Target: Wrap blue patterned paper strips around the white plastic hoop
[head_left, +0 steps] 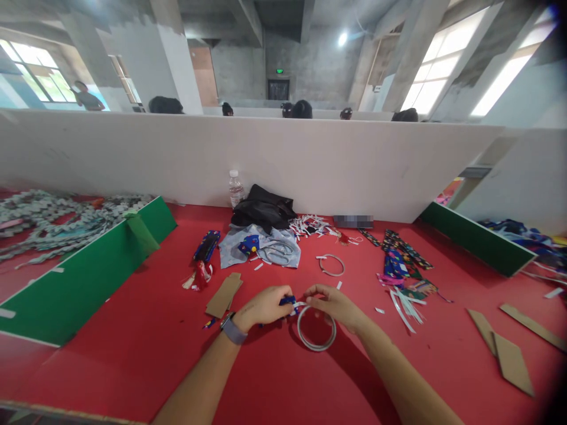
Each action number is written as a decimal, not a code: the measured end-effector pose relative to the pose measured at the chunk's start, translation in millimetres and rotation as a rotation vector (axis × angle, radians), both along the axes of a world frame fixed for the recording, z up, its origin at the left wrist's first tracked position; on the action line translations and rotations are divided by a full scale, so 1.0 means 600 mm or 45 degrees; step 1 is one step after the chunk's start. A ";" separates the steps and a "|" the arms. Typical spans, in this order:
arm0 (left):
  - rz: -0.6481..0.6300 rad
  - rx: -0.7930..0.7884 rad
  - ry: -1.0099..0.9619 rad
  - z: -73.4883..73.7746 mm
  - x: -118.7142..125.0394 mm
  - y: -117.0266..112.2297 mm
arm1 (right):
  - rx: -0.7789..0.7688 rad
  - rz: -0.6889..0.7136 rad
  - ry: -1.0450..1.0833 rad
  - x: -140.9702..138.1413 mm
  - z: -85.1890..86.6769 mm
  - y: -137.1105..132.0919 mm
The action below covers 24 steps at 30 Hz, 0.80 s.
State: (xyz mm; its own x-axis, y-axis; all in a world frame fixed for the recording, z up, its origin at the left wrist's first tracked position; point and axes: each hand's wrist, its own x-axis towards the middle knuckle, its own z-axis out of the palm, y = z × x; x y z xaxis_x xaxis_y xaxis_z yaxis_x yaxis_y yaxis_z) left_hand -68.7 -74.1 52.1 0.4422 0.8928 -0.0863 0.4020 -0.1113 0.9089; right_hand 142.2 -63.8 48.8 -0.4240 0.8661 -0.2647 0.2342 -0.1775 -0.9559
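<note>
My left hand (pixel 264 308), with a watch on its wrist, is closed around a blue patterned fabric piece (pixel 289 301) above the red table. A short white strip (pixel 302 304) runs from the fabric towards my right hand (pixel 333 302), whose thumb and fingers pinch its end. Below the right fingers hangs a pale coiled ring (pixel 317 348). Whether the ring is also gripped by these fingers is hard to see. Another thin ring (pixel 337 274) lies on the table farther off. Brown cardboard pieces (pixel 224 296) lie left of my hands.
Green dividers (pixel 84 283) flank the red table (pixel 155 354). At the back are a water bottle (pixel 236 190), a black bag (pixel 263 208), a grey cloth (pixel 228 249) and white scraps (pixel 310 225). Patterned strips (pixel 394 262) and cardboard (pixel 511 361) lie right.
</note>
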 end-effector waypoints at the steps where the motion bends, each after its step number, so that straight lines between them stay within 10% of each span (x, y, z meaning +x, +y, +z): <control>1: -0.033 -0.056 -0.011 0.001 -0.001 0.000 | 0.006 0.026 -0.042 0.004 0.003 0.000; 12: -0.207 -0.188 0.043 0.012 0.005 -0.001 | 0.306 0.252 -0.428 0.035 0.008 0.011; 24: -0.149 0.047 0.125 0.028 0.024 -0.014 | 0.785 0.121 -0.897 0.013 0.091 -0.048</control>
